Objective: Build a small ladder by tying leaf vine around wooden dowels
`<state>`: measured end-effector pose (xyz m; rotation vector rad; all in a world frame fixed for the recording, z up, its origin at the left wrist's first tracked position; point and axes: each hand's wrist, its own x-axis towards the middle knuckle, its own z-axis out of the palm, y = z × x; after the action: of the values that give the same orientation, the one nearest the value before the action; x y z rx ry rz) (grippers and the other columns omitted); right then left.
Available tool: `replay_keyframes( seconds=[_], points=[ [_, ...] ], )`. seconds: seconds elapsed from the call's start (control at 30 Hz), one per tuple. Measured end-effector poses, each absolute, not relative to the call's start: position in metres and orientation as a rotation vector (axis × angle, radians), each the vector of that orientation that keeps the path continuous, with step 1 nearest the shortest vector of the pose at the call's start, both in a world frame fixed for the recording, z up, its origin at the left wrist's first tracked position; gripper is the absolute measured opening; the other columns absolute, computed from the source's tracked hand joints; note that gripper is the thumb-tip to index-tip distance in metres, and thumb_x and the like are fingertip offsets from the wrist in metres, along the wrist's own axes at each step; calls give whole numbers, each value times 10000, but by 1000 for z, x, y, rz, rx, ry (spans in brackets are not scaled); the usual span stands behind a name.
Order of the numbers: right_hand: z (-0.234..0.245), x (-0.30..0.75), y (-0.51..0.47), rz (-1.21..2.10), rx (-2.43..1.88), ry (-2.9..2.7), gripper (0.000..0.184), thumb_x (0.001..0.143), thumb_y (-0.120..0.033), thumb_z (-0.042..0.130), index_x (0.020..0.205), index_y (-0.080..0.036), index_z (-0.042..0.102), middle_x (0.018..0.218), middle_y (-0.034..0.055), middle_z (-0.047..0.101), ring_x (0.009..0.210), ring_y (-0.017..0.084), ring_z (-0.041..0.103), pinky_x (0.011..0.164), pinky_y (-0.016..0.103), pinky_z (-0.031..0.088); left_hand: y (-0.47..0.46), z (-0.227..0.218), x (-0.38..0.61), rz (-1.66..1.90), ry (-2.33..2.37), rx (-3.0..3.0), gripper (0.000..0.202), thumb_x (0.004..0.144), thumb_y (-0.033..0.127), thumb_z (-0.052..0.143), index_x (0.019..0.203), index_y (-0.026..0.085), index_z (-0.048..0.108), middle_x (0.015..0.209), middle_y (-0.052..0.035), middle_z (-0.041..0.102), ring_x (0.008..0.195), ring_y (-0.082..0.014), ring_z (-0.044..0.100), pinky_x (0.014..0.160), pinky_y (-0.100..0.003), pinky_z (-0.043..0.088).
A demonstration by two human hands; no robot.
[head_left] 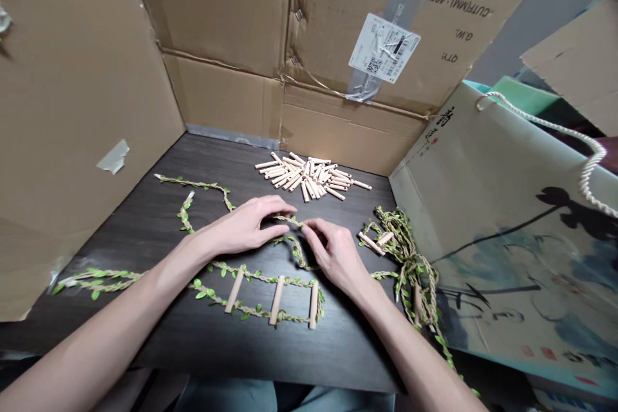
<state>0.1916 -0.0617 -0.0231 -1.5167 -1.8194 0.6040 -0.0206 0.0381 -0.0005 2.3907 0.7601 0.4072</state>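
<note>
**Head view:** looking forward and down at both forearms over a dark wood-grain tabletop [193,341].

**Left hand** [244,226]**:** thumb and fingers closed on a twisted leaf-vine cord [295,251].

**Right hand** [334,256]**:** fingertips pinching the same strand.

**Hands:** together, almost meeting at the strand (the exact grip is partly hidden by the fingers).

**Ladder section:** three wooden rungs [276,300] joined across two vine strands, just nearer the wearer than the hands.

**Loose stock:** a heap of pale wooden pegs [309,177] beyond the hands.

**Right of the hands:** a tangled vine bundle [410,264], with pegs caught in it.

**Surface:** dark tabletop, vine strands trailing left.

**Room:** cardboard panels [82,116] around the table; a printed paper bag [497,270] with a rope handle [541,117] at right.
</note>
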Motion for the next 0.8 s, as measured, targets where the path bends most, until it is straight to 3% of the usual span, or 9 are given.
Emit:
replay_keyframes(
  seconds=[0.1, 0.2, 0.3, 0.4, 0.6, 0.67, 0.8],
  points=[
    [-13, 200, -66, 482, -1591, -1883, 345, 1042, -332, 583, 1329, -153, 646, 1131, 116, 728, 952, 227, 678, 876, 332, 499, 32, 9, -24, 415, 719, 2577, 363, 976, 419, 633, 1291, 239, 645, 1383, -82, 619, 1285, -273, 540, 1135, -426, 345],
    [-1, 214, -70, 423, -1620, -1978, 348, 1037, -337, 589, 1346, -184, 636, 1198, 129, 691, 1032, 236, 663, 916, 350, 496, 27, 13, -23, 293, 662, 2630, 212, 951, 411, 684, 1095, 260, 721, 1224, -31, 665, 1166, -247, 564, 1069, -398, 331],
    [7, 226, -73, 563, -1730, -1988, 309, 1000, -378, 653, 1251, -199, 670, 923, 72, 746, 849, 221, 681, 775, 325, 485, 25, 12, -22, 226, 648, 2657, 167, 969, 366, 657, 907, 232, 735, 1110, -29, 676, 1085, -232, 562, 1000, -379, 322],
    [9, 228, -72, 764, -1799, -1969, 242, 975, -301, 677, 1198, -208, 671, 681, -4, 734, 716, 201, 679, 719, 302, 444, 27, 11, -27, 172, 669, 2676, 217, 979, 321, 602, 820, 211, 703, 1050, -34, 681, 1023, -227, 558, 945, -370, 324],
    [2, 213, -69, 723, -1841, -1955, 145, 957, -285, 682, 1084, -216, 699, 755, 5, 768, 677, 178, 651, 645, 277, 362, 31, 21, -42, 17, 761, 2620, 219, 907, 344, 665, 726, 226, 704, 891, -13, 692, 895, -220, 579, 889, -357, 343],
    [4, 210, -68, 705, -1837, -1968, 157, 958, -333, 700, 1063, -216, 701, 751, 9, 761, 664, 177, 644, 632, 276, 353, 26, 26, -38, 30, 769, 2613, 205, 903, 388, 682, 783, 228, 726, 919, -17, 708, 923, -227, 600, 904, -352, 356],
    [34, 214, -76, 525, -1768, -1977, 189, 1003, -376, 666, 1108, -220, 688, 761, 7, 747, 640, 167, 629, 637, 274, 378, 10, 27, -22, 86, 667, 2608, 238, 975, 364, 601, 1152, 259, 721, 1137, -34, 715, 1058, -235, 616, 937, -332, 382]
  ],
)
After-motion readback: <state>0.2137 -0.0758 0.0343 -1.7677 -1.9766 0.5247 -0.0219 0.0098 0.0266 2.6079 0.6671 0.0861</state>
